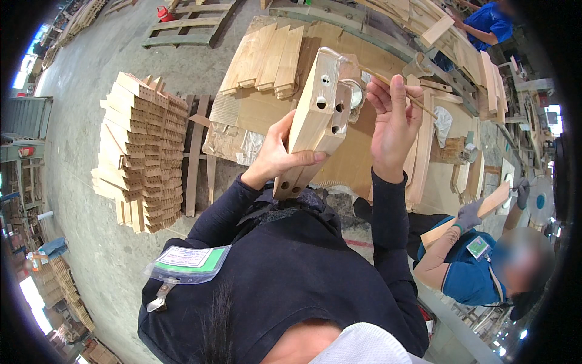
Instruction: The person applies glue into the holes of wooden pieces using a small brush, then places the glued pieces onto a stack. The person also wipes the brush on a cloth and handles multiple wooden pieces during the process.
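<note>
pale wood pieces point(310, 121), drilled with round holes, between 12 and 1 o'clock from mid-view; tilted, upper end leaning toward 1. exact count of pieces: cannot tell.

left hand point(280, 151), 12 o'clock: closed around the wood, thumb laid across the near face, fingers mostly hidden behind.

right hand point(391, 130), 2 o'clock: thin stick point(423, 106) pinched between thumb and fingers, palm raised. stick's white-coated tip reaches the upper end of the wood; contact appears likely, not certain.

surroundings: flat boards point(267, 57) lie side by side on cardboard point(254, 115), toward 12, just beyond the left hand. tall stack of drilled boards point(142, 151) at 10, on the concrete floor point(73, 194). wooden pallet point(191, 24) at 11, red object point(163, 14) on it. co-worker point(470, 273) at 4, gloved, holding a long board point(494, 200). another person in blue point(488, 27) at 2.
</note>
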Motion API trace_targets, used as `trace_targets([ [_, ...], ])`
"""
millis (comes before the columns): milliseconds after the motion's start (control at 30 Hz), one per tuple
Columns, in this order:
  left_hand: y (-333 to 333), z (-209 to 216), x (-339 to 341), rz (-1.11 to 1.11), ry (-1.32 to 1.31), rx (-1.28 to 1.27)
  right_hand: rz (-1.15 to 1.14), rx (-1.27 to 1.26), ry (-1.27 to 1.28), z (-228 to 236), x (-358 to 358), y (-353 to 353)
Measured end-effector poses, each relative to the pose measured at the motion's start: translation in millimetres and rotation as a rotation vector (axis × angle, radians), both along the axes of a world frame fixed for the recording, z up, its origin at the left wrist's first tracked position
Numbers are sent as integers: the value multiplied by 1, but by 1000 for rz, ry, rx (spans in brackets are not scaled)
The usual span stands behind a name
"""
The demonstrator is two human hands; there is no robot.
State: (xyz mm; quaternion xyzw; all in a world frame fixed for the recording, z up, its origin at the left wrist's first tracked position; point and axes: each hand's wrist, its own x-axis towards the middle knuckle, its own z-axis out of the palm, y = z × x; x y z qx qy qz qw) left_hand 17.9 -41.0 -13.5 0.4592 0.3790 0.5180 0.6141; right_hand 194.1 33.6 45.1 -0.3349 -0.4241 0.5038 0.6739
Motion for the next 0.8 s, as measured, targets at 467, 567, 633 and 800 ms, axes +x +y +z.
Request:
trace_targets([
  [467,4,0,0,-6,1,12,198,82,-94,-12,20,1],
  [567,4,-3,1,-5,-5,11,258,91,-98,-15,25,-3],
  [633,4,-4,0,-4,4,9,278,82,-105,-15,28,-8],
  [800,6,-5,0,12,20,8,271,68,-147,-15,35,-18],
])
